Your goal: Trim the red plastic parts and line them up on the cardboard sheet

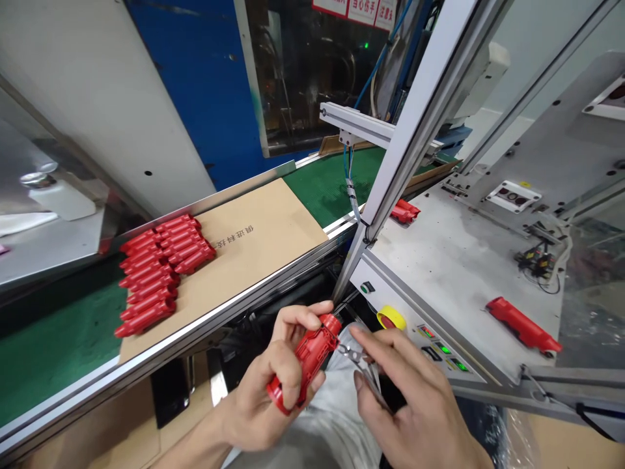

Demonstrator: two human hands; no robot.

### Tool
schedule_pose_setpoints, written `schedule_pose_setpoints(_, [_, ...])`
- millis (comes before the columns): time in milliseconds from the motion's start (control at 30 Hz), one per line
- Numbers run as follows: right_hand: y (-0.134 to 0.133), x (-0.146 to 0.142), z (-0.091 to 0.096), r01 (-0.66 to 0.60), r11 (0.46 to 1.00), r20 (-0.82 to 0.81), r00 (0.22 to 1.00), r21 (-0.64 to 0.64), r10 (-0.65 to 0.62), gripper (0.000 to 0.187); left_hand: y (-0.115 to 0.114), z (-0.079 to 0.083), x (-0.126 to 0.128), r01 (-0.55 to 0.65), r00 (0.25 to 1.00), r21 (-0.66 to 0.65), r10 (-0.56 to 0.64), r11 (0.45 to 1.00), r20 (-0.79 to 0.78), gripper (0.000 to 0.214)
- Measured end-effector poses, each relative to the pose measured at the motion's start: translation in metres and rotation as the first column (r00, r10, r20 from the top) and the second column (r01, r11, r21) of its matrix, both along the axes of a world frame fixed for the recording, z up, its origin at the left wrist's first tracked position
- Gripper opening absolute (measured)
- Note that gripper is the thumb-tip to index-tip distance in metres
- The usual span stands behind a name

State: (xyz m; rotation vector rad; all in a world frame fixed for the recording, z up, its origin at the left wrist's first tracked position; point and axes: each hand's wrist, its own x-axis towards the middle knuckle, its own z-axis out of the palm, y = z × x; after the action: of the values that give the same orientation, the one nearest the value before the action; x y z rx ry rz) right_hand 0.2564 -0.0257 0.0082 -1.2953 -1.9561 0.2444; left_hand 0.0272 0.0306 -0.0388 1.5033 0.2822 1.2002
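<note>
In the lower middle of the head view, my left hand (266, 394) is wrapped round a red plastic housing (312, 355), a ribbed tube with a ring at its near end. My right hand (415, 391) grips small metal nippers (359, 365) between thumb and fingers. The jaws of the nippers reach the upper right side of the housing, at or just beside its edge; actual contact is hard to make out. The nippers' handles are partly hidden by my right fingers.
Several red housings (146, 280) lie in rows on a cardboard sheet (263, 221) over a green conveyor belt (53, 365). Another red housing (525, 326) rests on the white machine table (459, 260). A metal frame post (415, 117) and a yellow-ringed button (390, 318) stand close by.
</note>
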Motion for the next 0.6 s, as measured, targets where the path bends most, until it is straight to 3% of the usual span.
schedule_pose_setpoints(167, [0.003,-0.003,0.005,0.027,0.992,-0.003,1.000,0.126,-0.027,0.056,-0.005,-0.001,0.005,-0.049,0.998,0.065,0.051,0.997,-0.027,0.034])
schedule_pose_setpoints(267, [0.006,0.010,0.001,-0.033,0.999,-0.107,0.994,-0.020,0.030,0.049,-0.003,0.000,0.004,-0.034,0.996,0.061,0.039,0.998,-0.074,0.028])
schedule_pose_setpoints(367, [0.008,0.031,-0.026,-0.094,0.974,-0.308,0.951,-0.208,0.026,0.037,0.002,0.002,-0.009,-0.092,0.988,0.018,0.093,0.996,-0.123,0.041])
schedule_pose_setpoints(433, [0.010,0.040,-0.061,-0.014,0.963,-0.362,0.928,-0.268,-0.087,0.035,0.008,0.004,-0.030,-0.246,0.944,-0.013,0.237,0.969,-0.228,0.055])
schedule_pose_setpoints(500, [0.012,0.039,-0.103,-0.012,0.928,-0.417,0.895,-0.372,-0.155,0.040,0.013,0.007,-0.062,-0.414,0.796,0.044,0.385,0.909,-0.467,0.049])
schedule_pose_setpoints(600, [0.008,0.021,-0.163,-0.019,0.842,-0.537,0.778,-0.538,-0.326,0.046,0.023,0.006,-0.117,-0.523,0.364,0.329,0.555,0.786,-0.748,0.041])
